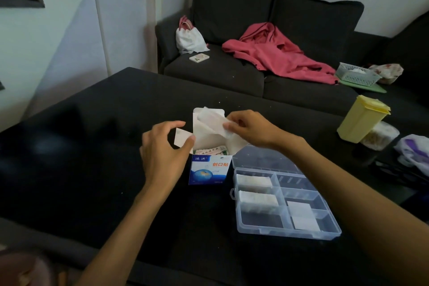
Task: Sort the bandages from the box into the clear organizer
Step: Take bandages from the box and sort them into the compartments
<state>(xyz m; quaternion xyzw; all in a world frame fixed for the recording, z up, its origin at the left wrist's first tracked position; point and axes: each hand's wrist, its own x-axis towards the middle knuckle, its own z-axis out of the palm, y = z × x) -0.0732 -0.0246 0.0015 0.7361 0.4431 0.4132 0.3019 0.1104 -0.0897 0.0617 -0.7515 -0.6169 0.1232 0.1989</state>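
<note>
The left hand [162,146] pinches the side flap of the open box [209,165]; the right hand [248,127] pinches a white sheet [212,121] above it. The clear organizer [285,202], holding bandages [254,181], lies below the right hand.

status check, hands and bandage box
Left hand holds box flap. Right hand pinches white sheet above the box. Organizer open, partly filled. Nothing blocking.

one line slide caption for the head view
Left hand holds the box flap while right hand lifts a bandage beside the organizer.
</note>
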